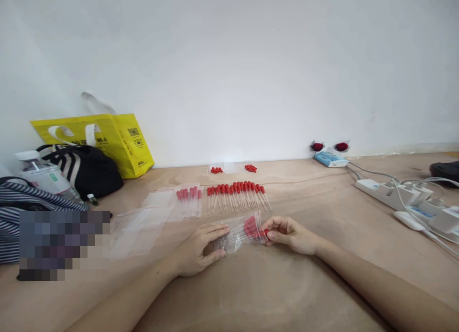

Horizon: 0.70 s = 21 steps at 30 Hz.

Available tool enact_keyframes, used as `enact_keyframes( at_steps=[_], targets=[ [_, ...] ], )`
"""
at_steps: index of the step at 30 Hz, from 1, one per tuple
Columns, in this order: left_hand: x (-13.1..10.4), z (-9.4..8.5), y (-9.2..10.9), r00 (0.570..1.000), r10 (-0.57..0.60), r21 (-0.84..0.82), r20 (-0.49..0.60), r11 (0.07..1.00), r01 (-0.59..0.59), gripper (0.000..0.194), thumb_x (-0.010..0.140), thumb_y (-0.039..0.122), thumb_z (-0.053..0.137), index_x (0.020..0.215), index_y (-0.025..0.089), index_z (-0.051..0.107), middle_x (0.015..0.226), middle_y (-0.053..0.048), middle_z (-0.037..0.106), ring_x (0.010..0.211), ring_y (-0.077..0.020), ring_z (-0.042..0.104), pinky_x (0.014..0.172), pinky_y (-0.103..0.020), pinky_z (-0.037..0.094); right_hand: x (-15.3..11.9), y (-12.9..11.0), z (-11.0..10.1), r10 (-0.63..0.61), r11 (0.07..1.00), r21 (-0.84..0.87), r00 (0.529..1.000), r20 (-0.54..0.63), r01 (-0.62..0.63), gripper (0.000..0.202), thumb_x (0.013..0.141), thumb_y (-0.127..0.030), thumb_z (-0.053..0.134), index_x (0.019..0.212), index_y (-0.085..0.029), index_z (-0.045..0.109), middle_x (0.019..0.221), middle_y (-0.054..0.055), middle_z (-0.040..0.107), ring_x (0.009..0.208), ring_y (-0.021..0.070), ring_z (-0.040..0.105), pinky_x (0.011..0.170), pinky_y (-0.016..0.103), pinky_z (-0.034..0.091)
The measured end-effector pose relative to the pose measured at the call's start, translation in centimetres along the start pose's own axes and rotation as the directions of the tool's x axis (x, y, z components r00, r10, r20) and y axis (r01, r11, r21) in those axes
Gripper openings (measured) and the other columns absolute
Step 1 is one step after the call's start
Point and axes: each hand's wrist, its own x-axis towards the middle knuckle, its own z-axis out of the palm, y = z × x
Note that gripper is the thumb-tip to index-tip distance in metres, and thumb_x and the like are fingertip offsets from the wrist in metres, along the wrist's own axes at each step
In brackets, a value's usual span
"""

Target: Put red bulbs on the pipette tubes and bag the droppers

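Observation:
A clear zip bag lies in front of me with several red-bulbed droppers inside, their bulbs toward the bag's mouth. My left hand grips the bag's closed end between thumb and fingers. At the mouth, my right hand pinches the red bulb of one dropper, whose stem runs into the bag. Just behind lies a row of loose red-bulbed droppers. Left of that row, a filled zip bag holds more droppers. Flat zip bags are spread out beyond my left hand.
Small red bulbs lie in clear bags near the wall. At left are a yellow bag, a black bag, a water bottle and striped cloth. A power strip with cables and a blue-white packet stand right.

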Motion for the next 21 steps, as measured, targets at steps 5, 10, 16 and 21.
enact_keyframes(
  at_steps=[5,10,16,21],
  targets=[
    [-0.1,-0.2,0.1,1.000,-0.007,-0.015,0.020,1.000,0.007,0.047,0.081,0.040,0.050,0.125,0.025,0.043,0.130,-0.006,0.044,0.120,-0.0239,0.038,0.101,-0.044,0.029,0.4,0.0,-0.1,0.044,0.999,-0.025,0.999,-0.019,-0.045,0.033,0.055,-0.035,0.074,0.079,-0.016,0.064,0.073,0.001,0.066,0.065,0.0102,0.058,0.066,0.025,0.045],
    [-0.2,-0.3,0.0,0.999,0.004,-0.021,0.034,1.000,-0.004,0.048,0.080,0.042,0.050,0.125,0.027,0.043,0.131,-0.004,0.044,0.121,-0.0238,0.037,0.102,-0.044,0.026,0.7,0.4,-0.3,0.016,0.987,-0.157,0.996,-0.093,-0.031,0.031,0.056,-0.042,0.072,0.066,-0.015,0.063,0.056,-0.001,0.059,0.051,0.0084,0.050,0.052,0.022,0.040],
    [-0.2,-0.3,0.0,0.999,0.005,-0.001,0.042,1.000,-0.005,0.048,0.080,0.042,0.050,0.125,0.027,0.043,0.130,-0.004,0.045,0.120,-0.0237,0.037,0.102,-0.044,0.027,0.4,-0.4,-0.6,-0.112,0.921,-0.370,0.993,0.049,0.122,0.036,0.070,-0.048,0.058,0.055,-0.015,0.062,0.071,0.001,0.055,0.063,0.0100,0.047,0.060,0.022,0.039],
    [-0.1,-0.4,0.2,1.000,0.006,0.000,0.029,1.000,-0.006,0.046,0.080,0.041,0.050,0.123,0.027,0.045,0.129,-0.005,0.046,0.118,-0.0239,0.040,0.099,-0.043,0.030,0.3,-0.5,-0.3,-0.116,0.921,-0.379,0.992,-0.040,0.092,0.041,0.074,-0.050,0.051,0.054,-0.015,0.058,0.067,0.000,0.051,0.056,0.0086,0.044,0.054,0.022,0.036]
  ],
)
